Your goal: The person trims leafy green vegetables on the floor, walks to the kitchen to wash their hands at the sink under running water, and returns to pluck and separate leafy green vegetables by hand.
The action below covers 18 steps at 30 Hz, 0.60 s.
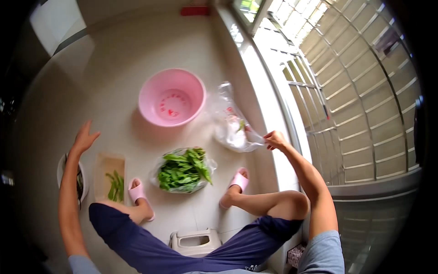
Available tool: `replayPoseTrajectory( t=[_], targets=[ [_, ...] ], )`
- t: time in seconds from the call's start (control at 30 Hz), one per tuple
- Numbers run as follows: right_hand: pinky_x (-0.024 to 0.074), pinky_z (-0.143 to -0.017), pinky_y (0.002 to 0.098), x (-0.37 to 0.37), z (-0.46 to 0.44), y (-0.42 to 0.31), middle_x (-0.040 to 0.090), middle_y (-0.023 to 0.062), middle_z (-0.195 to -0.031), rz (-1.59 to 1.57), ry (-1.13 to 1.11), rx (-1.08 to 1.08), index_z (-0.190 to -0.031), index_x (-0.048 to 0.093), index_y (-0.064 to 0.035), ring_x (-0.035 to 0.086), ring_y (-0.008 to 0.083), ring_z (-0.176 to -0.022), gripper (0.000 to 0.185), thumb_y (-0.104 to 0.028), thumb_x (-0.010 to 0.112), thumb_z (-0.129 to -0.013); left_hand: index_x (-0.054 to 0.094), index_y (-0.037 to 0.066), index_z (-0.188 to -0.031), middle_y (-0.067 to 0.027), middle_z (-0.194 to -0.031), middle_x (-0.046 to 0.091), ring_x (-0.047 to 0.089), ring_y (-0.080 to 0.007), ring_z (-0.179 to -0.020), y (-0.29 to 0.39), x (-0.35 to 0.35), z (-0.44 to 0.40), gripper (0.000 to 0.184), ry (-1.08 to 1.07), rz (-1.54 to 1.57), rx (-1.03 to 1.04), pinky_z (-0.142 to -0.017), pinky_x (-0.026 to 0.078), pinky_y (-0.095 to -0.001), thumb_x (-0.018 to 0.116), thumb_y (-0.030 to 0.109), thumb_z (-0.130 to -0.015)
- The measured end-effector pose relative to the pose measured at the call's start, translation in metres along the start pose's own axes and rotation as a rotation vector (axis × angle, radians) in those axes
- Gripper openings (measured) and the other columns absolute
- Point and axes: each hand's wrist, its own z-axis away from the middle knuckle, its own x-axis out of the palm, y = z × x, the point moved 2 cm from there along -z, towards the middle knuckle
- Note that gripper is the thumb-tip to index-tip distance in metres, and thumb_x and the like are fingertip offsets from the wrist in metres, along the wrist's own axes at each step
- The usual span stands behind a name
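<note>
The clear plastic bag (232,132) lies on the floor (91,86) between the pink basin (194,93) and the window ledge (254,68), its corner pinched in the right hand (274,140). A bag of leafy greens (183,171) sits between the pink slippers (241,179). The left hand (85,138), spread wide, hangs near a shallow tray (108,163).

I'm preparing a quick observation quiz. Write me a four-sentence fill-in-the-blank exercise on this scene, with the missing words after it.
1. The right hand pinches the edge of a transparent plastic ____.
2. The hand that is open and holds nothing is the ____ one.
3. The round basin on the floor is coloured ____.
4. The leafy greens lie between the left slipper and the ____ slipper.

Missing words: bag; left; pink; right.
</note>
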Motion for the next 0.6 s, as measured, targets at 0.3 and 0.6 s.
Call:
replayPoseTrajectory(
  t=[0.3, 0.6],
  targets=[
    [0.0468, -0.048, 0.024, 0.022, 0.033, 0.036, 0.06, 0.0103, -0.063, -0.132, 0.024, -0.118, -0.088, 0.06, -0.0026, 0.057, 0.0136, -0.051, 0.025, -0.008, 0.046, -0.068, 0.038, 0.002, -0.112, -0.0148, -0.118, 0.036, 0.033, -0.0278, -0.11, 0.348, 0.132, 0.033, 0.046, -0.445, -0.128, 0.851, -0.092, 0.029, -0.033, 0.054, 0.015, -0.071],
    [0.0464, -0.055, 0.0249, 0.022, 0.064, 0.06, 0.059, 0.0099, -0.071, -0.264, 0.025, -0.148, -0.092, 0.058, -0.0014, 0.057, 0.0153, -0.062, 0.026, -0.007, 0.053, -0.067, 0.054, 0.018, -0.097, -0.0067, -0.093, 0.05, 0.036, -0.026, -0.109, 0.398, 0.303, 0.039, 0.033, -0.162, -0.225, 0.883, -0.097, 0.018, -0.041, 0.043, 0.005, -0.069]
  ],
)
